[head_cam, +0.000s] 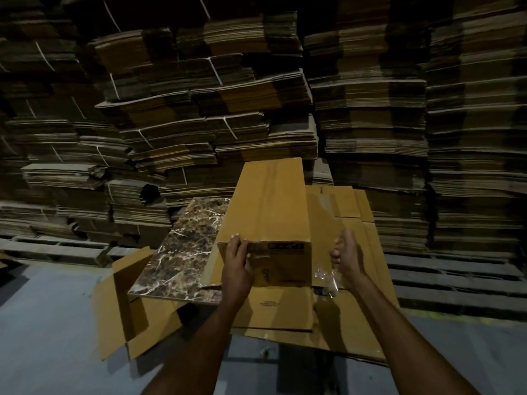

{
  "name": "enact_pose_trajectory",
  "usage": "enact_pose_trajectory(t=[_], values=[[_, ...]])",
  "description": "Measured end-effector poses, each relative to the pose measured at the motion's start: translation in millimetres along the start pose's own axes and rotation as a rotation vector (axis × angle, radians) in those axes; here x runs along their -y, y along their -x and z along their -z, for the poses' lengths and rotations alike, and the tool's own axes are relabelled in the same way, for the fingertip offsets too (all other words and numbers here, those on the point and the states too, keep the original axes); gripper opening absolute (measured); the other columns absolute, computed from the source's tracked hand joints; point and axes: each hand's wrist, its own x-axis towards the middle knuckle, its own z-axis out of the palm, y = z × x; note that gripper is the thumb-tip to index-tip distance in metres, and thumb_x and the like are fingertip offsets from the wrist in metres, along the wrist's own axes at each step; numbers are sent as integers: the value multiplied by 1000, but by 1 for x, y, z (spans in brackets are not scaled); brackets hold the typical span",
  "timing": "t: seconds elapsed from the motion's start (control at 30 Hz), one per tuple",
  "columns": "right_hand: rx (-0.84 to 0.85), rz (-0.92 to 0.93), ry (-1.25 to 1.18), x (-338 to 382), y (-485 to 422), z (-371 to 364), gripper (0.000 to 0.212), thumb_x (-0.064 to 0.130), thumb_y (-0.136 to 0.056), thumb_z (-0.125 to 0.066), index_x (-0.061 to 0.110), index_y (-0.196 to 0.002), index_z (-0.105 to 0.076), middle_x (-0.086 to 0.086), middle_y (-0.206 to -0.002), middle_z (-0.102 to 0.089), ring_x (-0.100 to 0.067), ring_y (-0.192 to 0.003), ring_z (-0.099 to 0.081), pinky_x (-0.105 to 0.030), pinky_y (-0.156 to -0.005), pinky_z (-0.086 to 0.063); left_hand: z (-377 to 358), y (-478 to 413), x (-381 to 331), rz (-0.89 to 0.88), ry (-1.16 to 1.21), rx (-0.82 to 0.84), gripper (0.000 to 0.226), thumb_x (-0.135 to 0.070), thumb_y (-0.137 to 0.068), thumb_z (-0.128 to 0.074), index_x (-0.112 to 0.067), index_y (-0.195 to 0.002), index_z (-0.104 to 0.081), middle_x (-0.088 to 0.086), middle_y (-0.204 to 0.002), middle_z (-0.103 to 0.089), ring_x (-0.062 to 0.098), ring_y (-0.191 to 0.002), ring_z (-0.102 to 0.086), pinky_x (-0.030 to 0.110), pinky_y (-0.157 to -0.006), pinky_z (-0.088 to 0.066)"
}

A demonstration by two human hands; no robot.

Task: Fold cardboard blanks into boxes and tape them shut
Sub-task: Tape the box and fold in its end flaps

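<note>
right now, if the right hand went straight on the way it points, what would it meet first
Probably the right edge of the long box; depth is unclear, so the right hand may instead land on the flat blanks beside it.

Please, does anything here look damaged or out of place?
Yes. A crumpled piece of clear tape sits loose beside the box, just below the right hand. Behind, one cardboard bundle has a torn, ragged edge.
</note>
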Motion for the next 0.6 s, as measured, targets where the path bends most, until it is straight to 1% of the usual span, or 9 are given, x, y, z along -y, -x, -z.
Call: enact_pose_trajectory(t=[0.1,0.17,0.23,0.27,0.33,0.37,0.4,0.47,0.6], values=[[122,332,489,10,-5,-34,20,38,-98,-57,19,-104,-63,-1,-91,-65,-18,-76,-60,-32,-64,-47,-6,14,-13,372,217,-110,10,-7,-95,-62,-10,-102,-68,4,-108,-62,26,-106,-59,39,-88,-52],[217,523,867,13,-16,-55,32,31,-96,-62,22,-126,-62,-5,-123,-63,-21,-99,-65,-33,-83,-52,-9,13,-27,801,570,40,9,-13,-96,-64,-8,-97,-71,9,-98,-69,28,-91,-66,36,-80,-53],[315,599,1155,7,-28,-71,39,25,-99,-60,18,-137,-57,-9,-145,-51,-28,-120,-59,-36,-96,-48,-13,7,-34,1084,864,243,24,-23,-101,-61,-2,-105,-72,23,-106,-70,33,-96,-69,42,-92,-51],[340,625,1284,1,-31,-76,34,24,-100,-59,16,-133,-58,-9,-141,-52,-31,-120,-57,-36,-91,-48,-15,2,-37,1162,986,319,37,-27,-104,-55,4,-120,-66,33,-125,-62,42,-116,-63,46,-109,-41],[310,682,1432,-12,-32,-78,22,23,-98,-59,16,-119,-58,-7,-122,-57,-29,-110,-58,-34,-78,-45,-18,-9,-40,1243,1156,370,58,-32,-108,-46,13,-145,-39,30,-151,-31,48,-139,-38,44,-122,-22],[281,708,1435,-17,-32,-76,19,22,-97,-60,17,-115,-57,-7,-118,-58,-28,-107,-59,-33,-75,-45,-20,-13,-41,1267,1193,353,59,-32,-109,-45,13,-145,-38,30,-152,-33,47,-131,-49,39,-116,-35],[275,716,1416,-20,-31,-73,18,21,-96,-61,17,-112,-58,-7,-118,-59,-28,-106,-59,-33,-75,-46,-22,-16,-41,1293,1189,310,52,-31,-108,-46,12,-138,-48,29,-145,-49,40,-109,-63,33,-97,-49],[282,724,1371,-21,-32,-66,15,21,-95,-64,16,-108,-59,-8,-121,-62,-27,-102,-60,-34,-75,-49,-26,-22,-42,1317,1172,237,29,-24,-108,-48,0,-105,-63,15,-110,-65,19,-79,-60,25,-69,-47],[249,676,1293,-13,-31,-60,21,32,-91,-72,17,-104,-67,-9,-112,-71,-27,-87,-68,-30,-69,-51,-29,-25,-44,1331,1147,213,28,-10,-106,-47,-5,-81,-61,7,-76,-61,14,-68,-55,21,-56,-44]])
